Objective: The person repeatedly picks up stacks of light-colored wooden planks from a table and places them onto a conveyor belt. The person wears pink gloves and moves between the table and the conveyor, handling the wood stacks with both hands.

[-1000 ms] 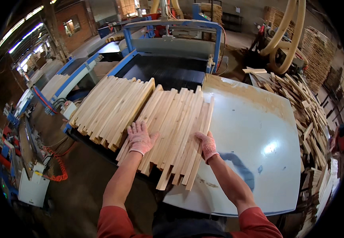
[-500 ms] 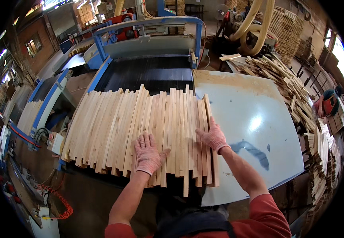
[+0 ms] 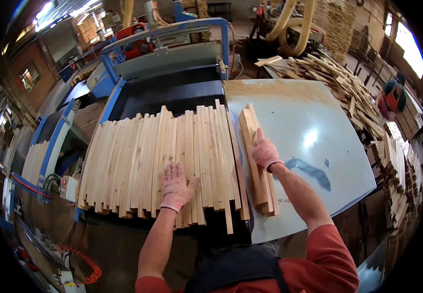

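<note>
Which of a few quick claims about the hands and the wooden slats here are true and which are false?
1. The left hand lies flat, palm down, on the wide row of wooden slats. True.
2. The right hand holds a hammer. False: it rests on a small bundle of slats set apart to the right of the row.
3. Both hands are bare. False: both wear pinkish knit gloves.
4. The small bundle lies on the pale tabletop. True.
5. A loose heap of wood strips lies beyond the table's far right edge. True.
6. The row of slats is stacked on the floor. False: it lies at table height, in front of the blue machine.
</note>
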Demonstrator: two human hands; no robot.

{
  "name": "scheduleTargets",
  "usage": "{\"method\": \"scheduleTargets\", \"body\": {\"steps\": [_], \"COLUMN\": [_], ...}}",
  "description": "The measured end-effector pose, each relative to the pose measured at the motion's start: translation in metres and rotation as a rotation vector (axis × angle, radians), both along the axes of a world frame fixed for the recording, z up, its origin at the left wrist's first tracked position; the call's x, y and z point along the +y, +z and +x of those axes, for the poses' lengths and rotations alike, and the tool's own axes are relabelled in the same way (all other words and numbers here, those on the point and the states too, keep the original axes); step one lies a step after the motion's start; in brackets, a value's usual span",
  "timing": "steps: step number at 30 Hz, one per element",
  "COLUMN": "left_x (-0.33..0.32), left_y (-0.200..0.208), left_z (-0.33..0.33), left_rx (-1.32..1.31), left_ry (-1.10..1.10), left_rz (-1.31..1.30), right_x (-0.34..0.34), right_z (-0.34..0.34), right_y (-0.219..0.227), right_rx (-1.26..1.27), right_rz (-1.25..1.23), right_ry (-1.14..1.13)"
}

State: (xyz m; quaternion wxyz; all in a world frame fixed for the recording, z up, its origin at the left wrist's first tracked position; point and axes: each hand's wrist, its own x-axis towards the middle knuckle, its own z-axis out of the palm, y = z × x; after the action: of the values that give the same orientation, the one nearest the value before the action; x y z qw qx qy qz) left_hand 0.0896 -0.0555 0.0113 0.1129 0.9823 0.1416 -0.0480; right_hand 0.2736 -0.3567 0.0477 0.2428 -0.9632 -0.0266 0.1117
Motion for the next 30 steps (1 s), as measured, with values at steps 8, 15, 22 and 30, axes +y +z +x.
{"method": "scheduleTargets", "body": {"steps": [8,15,22,30], "left_x": [0.006,0.068,0.243,0.380], "left_y": [-0.011,-0.013,-0.003,0.063], "left_z": [-0.007,-0.026,-0.135,-0.181], "left_rx": [-0.064,-0.387,-0.444,-0.013], "left_ry": [-0.079,-0.039,0.556,1.019], "left_rz": [0.097,-0.049,0.215,0.596], "right_x": [-0.060,0.011,0.063,0.059], "right_z": [0.001,-0.025,-0.033,-0.037], "right_y": [0.003,-0.005,-0.049,-0.045], "right_rx": [0.010,-0.065,0.129,0.095], "right_rz": [-0.177,0.129,0.147,0.160], "right_ry": [-0.045,0.157,-0.011,0.035]}}
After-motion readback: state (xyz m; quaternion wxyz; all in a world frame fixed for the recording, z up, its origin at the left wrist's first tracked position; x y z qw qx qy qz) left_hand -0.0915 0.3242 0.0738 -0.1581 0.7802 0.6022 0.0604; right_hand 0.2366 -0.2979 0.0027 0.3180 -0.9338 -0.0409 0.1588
